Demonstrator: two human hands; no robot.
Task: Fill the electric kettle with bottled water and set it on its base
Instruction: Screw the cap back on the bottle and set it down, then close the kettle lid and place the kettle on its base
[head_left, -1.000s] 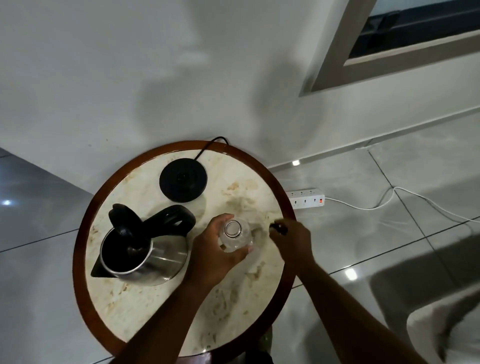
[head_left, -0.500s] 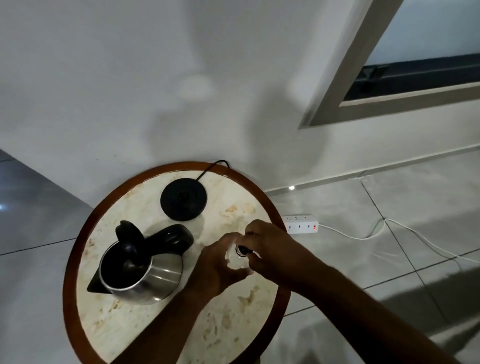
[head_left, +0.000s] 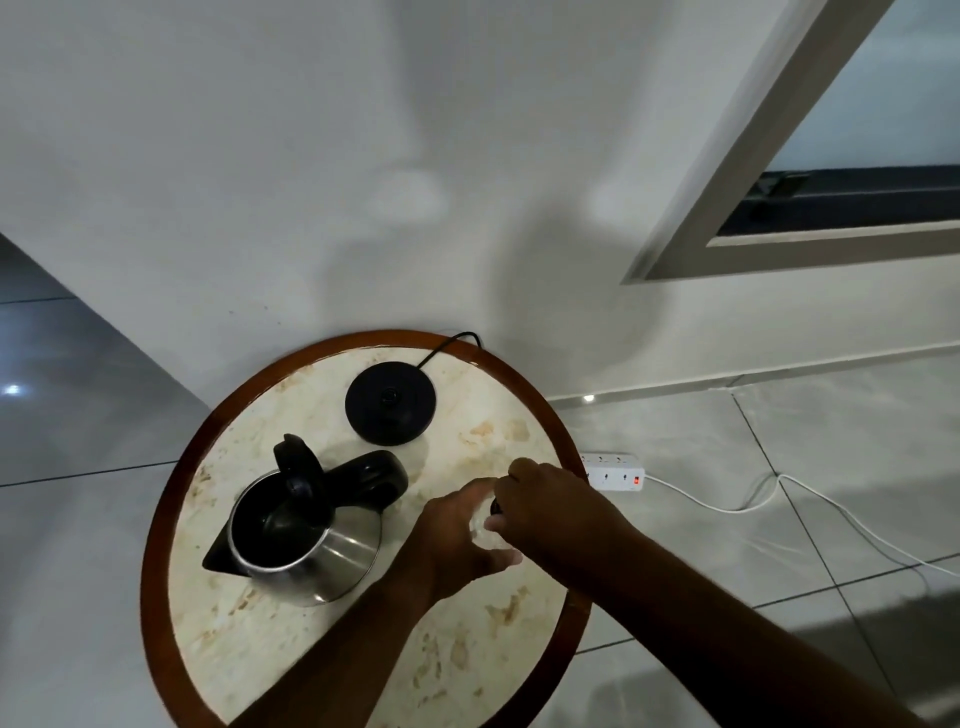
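The steel electric kettle (head_left: 306, 540) stands on the round marble table (head_left: 291, 649) with its black lid tipped up and its inside exposed. Its black base (head_left: 390, 402) lies apart from it at the table's back, cord trailing off the rim. My left hand (head_left: 457, 540) is wrapped around a clear water bottle (head_left: 485, 530) to the right of the kettle; only a sliver of the bottle shows. My right hand (head_left: 550, 506) sits over the bottle's top, pinching a small dark cap (head_left: 496, 506).
A white power strip (head_left: 615, 472) with a red light lies on the tiled floor just right of the table, its white cable running off right. The wall stands directly behind the table, with a window frame at upper right.
My right hand has come from the table's right edge with the dark cap to the top of the bottle. My left hand has kept hold of the bottle.
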